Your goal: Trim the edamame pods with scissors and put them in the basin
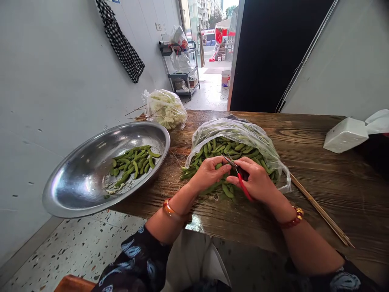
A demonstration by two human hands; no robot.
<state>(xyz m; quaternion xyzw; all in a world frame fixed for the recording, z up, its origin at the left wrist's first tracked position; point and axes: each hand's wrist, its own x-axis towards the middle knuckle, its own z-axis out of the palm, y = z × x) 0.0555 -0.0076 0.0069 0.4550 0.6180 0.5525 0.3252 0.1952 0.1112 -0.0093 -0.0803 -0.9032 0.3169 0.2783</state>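
My left hand (212,172) is closed around a green edamame pod (218,166), its fingers hiding much of the pod. Red-handled scissors (242,185) are gripped in my right hand (254,178), their metal blades pointing up and left beside the left fingertips. Both hands are over the near side of a clear plastic bag (258,136) lying open, full of edamame pods (226,148). A few pods lie on the wood just below the hands. To the left, a wide steel basin (75,178) holds a smaller heap of pods (135,164).
A bag of pale cauliflower (167,109) stands behind the basin, with thin sticks beside it. Bamboo skewers (322,211) lie on the wooden table (313,162) at right, and a white tissue box (346,135) sits at the far right. The basin overhangs the table's left edge.
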